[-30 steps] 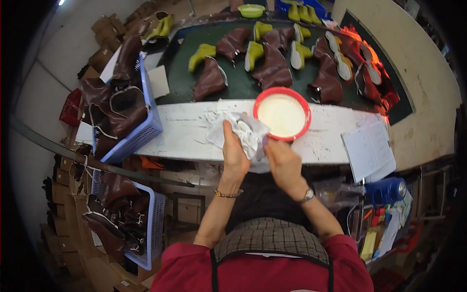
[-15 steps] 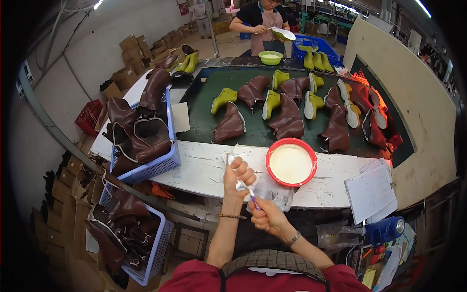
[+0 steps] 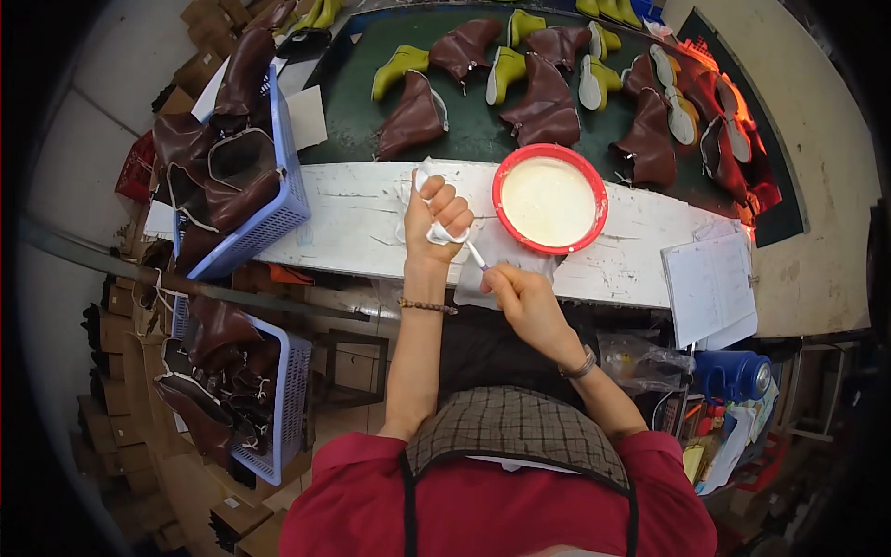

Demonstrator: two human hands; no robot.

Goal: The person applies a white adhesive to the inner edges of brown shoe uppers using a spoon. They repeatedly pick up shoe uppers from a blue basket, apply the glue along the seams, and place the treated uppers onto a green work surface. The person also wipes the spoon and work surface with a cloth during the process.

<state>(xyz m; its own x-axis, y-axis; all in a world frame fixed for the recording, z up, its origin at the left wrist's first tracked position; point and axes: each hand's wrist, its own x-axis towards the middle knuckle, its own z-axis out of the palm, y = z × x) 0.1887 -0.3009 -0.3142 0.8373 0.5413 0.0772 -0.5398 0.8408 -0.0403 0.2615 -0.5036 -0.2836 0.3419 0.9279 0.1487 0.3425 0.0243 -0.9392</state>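
My left hand (image 3: 438, 213) is closed in a fist around a crumpled white cloth (image 3: 447, 235), which pokes out above the thumb and below the fingers. In my right hand (image 3: 527, 306) is a slim toothbrush-like tool (image 3: 476, 255) with a white and purple handle. Its far end meets the cloth at the bottom of my left fist; the cloth and fingers hide its tip. To the right of my left hand, a red-rimmed bowl (image 3: 601, 200) of creamy white liquid stands on the white tabletop (image 3: 357, 218).
Brown boots (image 3: 546, 102) and yellow-green shoe parts (image 3: 401, 70) lie across the green belt (image 3: 343, 102), some under an orange glow at right. Blue baskets of brown boots stand at left, an upper basket (image 3: 290, 181) and a lower basket (image 3: 295, 390). Papers (image 3: 710, 283) and a blue jug (image 3: 729, 374) are at right.
The view has tipped downward, and the person across the belt has left the picture. My left fist still grips the cloth; my right hand still holds the tool at it.
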